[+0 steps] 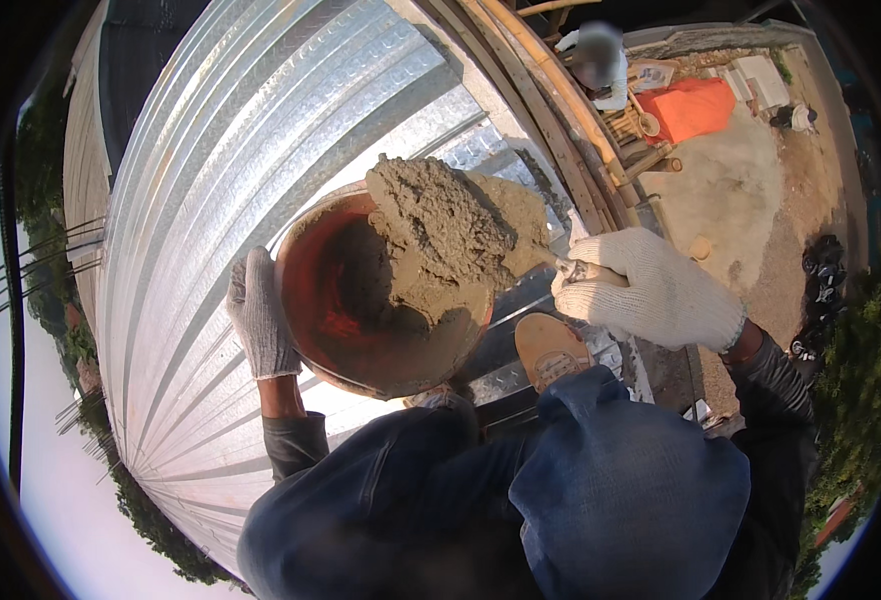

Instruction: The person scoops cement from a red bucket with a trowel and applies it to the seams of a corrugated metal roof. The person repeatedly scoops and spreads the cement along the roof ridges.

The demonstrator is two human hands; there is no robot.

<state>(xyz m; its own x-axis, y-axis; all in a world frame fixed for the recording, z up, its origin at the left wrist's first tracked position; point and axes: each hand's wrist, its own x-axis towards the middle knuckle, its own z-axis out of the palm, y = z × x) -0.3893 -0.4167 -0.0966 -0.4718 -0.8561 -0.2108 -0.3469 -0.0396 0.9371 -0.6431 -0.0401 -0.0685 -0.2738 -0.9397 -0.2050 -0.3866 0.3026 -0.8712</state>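
Observation:
My left hand (258, 315), in a white knit glove, grips the left side of a round reddish bucket (323, 270). The bucket tilts so that its inside faces me, and grey mortar smears its wall and lower rim. In my right hand (651, 290), also gloved, is the handle of a trowel (562, 264). A thick heap of wet mortar (441, 220) lies on the trowel's blade, over the bucket's right side. Mortar hides most of the blade, and I cannot tell whether the heap touches mortar still inside the bucket.
Ribbed metal decking (211, 200) spreads under and left of the bucket. My shoe (553, 350) is beside the decking's right edge, near wooden and bamboo poles (561, 90). Far below are a person (601, 65), an orange sheet (693, 110) and sandy ground (721, 200).

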